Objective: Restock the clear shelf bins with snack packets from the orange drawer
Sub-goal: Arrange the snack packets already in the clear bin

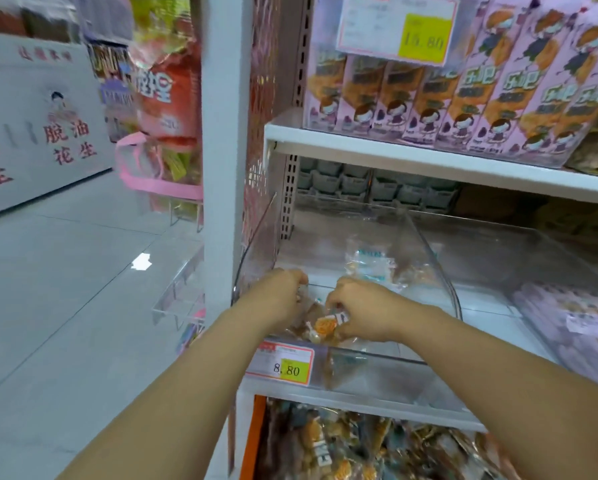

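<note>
Packets are what this moment turns on: a small clump of snack packets (323, 328) lies low at the near left corner of the clear bin (441, 271), directly between my two hands and just behind the price tag (283, 363) on the bin's front wall. My right hand (363, 308) is the closer one; its fingers are curled round the clump, with an orange-printed packet showing under the thumb side. The clump's long axis seems to run left to right, from one hand toward the other. My left hand (283, 289) reaches in knuckles-up with its fingers bent down at the clump's left end, but the tips are hidden and blurred, so I cannot tell whether it pinches a packet or only touches. Farther back in the same bin lie a few loose packets (372, 265); most of the bin floor is bare, so I judge the restocking far from done. Below the shelf, the orange drawer (257, 434) stands open, heaped with more packets (342, 448). The neighbouring bin (533, 252) to the right holds purple packets (567, 308).
</note>
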